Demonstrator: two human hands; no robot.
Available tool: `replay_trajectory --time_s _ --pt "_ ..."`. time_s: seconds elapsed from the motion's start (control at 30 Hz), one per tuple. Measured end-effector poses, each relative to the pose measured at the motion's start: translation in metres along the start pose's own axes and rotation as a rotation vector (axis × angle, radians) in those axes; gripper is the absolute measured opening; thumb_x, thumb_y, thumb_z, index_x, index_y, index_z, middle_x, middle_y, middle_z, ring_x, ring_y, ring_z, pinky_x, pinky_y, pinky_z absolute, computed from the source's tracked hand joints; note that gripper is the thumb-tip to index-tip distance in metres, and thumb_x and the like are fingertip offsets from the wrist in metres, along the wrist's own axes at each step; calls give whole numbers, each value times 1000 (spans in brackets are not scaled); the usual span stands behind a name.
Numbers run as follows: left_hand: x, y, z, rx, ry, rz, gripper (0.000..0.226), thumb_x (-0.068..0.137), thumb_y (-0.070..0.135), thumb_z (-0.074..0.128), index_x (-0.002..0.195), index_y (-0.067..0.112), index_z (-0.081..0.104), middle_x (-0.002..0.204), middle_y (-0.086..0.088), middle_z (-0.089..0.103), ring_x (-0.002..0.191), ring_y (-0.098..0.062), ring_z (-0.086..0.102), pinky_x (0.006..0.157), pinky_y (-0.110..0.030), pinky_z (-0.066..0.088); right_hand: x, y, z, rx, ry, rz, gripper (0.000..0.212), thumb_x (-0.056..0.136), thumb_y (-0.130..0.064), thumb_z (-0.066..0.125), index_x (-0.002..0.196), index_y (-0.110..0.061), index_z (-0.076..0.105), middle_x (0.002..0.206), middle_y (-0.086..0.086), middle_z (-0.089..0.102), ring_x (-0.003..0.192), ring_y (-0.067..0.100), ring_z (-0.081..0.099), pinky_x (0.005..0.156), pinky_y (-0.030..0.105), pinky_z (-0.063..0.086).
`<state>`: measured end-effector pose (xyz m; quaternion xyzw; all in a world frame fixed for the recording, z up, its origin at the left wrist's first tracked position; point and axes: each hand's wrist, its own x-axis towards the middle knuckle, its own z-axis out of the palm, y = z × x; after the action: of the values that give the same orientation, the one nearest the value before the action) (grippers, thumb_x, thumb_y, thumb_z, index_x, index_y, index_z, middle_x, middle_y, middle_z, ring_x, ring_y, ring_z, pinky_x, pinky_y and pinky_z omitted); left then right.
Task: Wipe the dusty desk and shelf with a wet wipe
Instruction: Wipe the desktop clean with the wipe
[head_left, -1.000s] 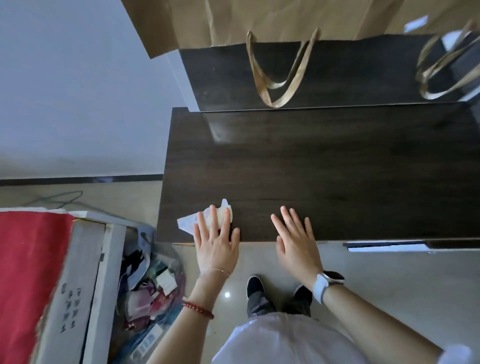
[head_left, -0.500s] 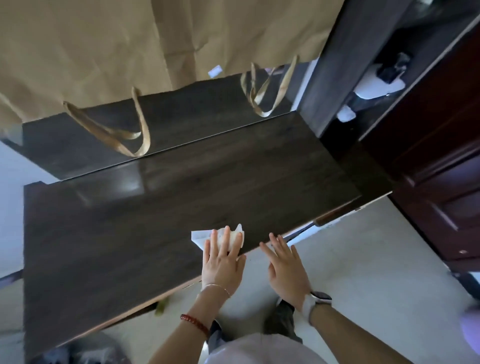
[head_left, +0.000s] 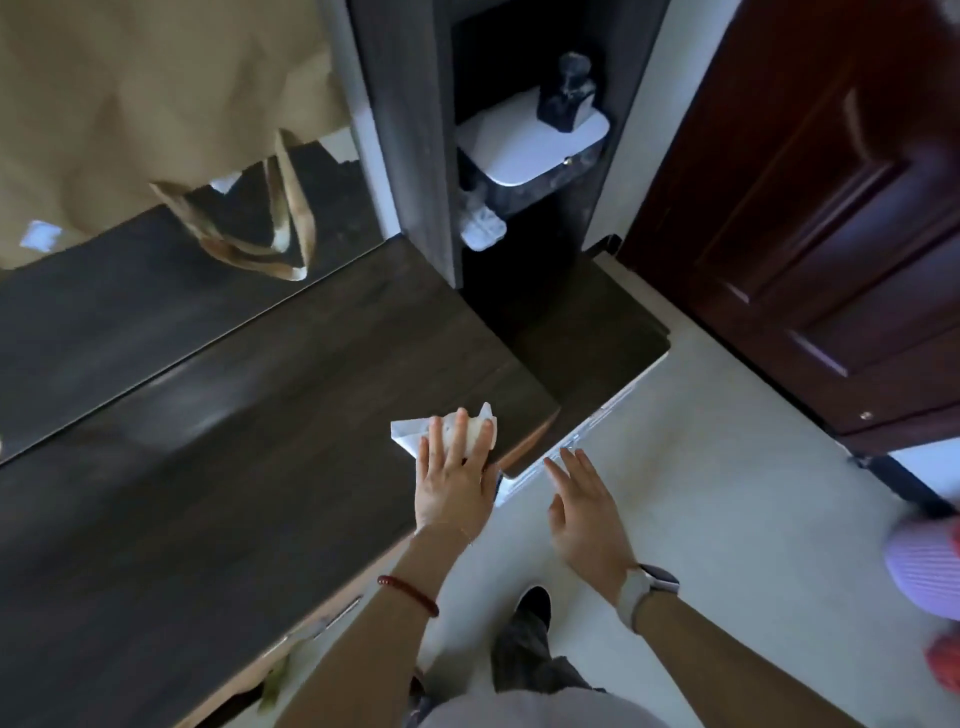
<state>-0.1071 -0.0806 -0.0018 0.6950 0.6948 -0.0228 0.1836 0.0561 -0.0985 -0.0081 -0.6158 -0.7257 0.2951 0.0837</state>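
Observation:
A dark wooden desk (head_left: 234, 467) runs from lower left to centre. My left hand (head_left: 454, 480) lies flat on a white wet wipe (head_left: 410, 431), pressing it onto the desk top near the right front corner. My right hand (head_left: 584, 499) hovers over the pale floor just past the desk edge, fingers spread, holding nothing. A dark shelf unit (head_left: 415, 156) stands upright behind the desk's right end, with a lower dark shelf board (head_left: 587, 332) at its foot.
Brown paper bags (head_left: 156, 104) with handles sit on the raised back ledge. A white device (head_left: 530, 140) with a dark bottle on it rests in the shelf niche. A dark red door (head_left: 831, 208) stands at right. My shoes (head_left: 530, 613) are on the floor.
My left hand has slid the wipe rightward along the desk's front edge to its right end. My right hand has left the desk edge and hangs over the floor. The view has swung right.

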Motion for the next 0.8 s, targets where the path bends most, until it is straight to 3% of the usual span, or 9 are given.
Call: replay_trajectory --time_s 0.13,0.27,0.37,0.43,0.5,0.57,0.63,0.7,0.8 --pt "55 22 -10 54 -19 3 49 97 40 20 143 29 6 155 -4 -4 140 -33 -9 115 -45 -2 7 29 -19 17 33 72 58 83 -25 18 135 -10 39 148 11 30 140 27 17 111 38 21" --pt "94 45 -21 17 -14 -14 50 96 43 24 143 28 13 155 -4 -3 141 -32 -9 114 -43 -5 12 45 -33 96 44 133 54 86 -22 21 138 -12 35 149 8 29 141 22 14 112 31 16" --pt "100 62 -19 32 16 77 45 96 42 30 137 23 37 154 -4 12 142 -26 -3 113 -37 -8 18 53 -43 192 61 187 43 94 -11 33 138 -13 35 147 7 33 139 21 20 110 27 19" --pt "94 60 -20 -94 109 156 32 94 30 44 120 18 57 144 -4 39 140 -22 17 116 -37 6 22 60 -50 254 92 235 42 94 -7 37 136 -14 38 143 7 38 135 21 28 107 25 26" --pt "89 54 -26 -290 180 193 20 88 10 54 103 13 68 126 -6 58 128 -22 42 110 -40 31 25 64 -60 300 112 301 41 93 -7 38 134 -14 40 140 7 42 130 20 35 102 21 28" --pt "89 54 -35 -441 173 110 24 87 1 51 97 12 70 115 -7 65 112 -21 55 100 -27 39 31 65 -72 339 111 337 40 94 -8 38 134 -13 41 138 6 45 126 19 40 100 20 30" --pt "97 62 -47 -594 168 -14 24 91 3 45 101 11 67 109 -8 64 99 -20 57 89 -21 39 41 62 -85 371 107 340 40 95 -8 38 134 -12 40 137 7 46 125 19 43 100 21 31" --pt "111 77 -61 -763 172 -92 24 95 8 40 105 12 61 108 -10 61 92 -19 54 84 -26 43 53 57 -102 419 103 332 40 95 -9 37 135 -13 39 137 6 47 125 18 43 99 19 31" --pt "131 109 -80 -886 135 -85 20 96 11 35 96 17 55 98 -9 58 81 -15 54 67 -22 50 71 54 -127 465 135 314 39 97 -11 37 136 -13 39 139 6 46 127 17 41 98 16 28"
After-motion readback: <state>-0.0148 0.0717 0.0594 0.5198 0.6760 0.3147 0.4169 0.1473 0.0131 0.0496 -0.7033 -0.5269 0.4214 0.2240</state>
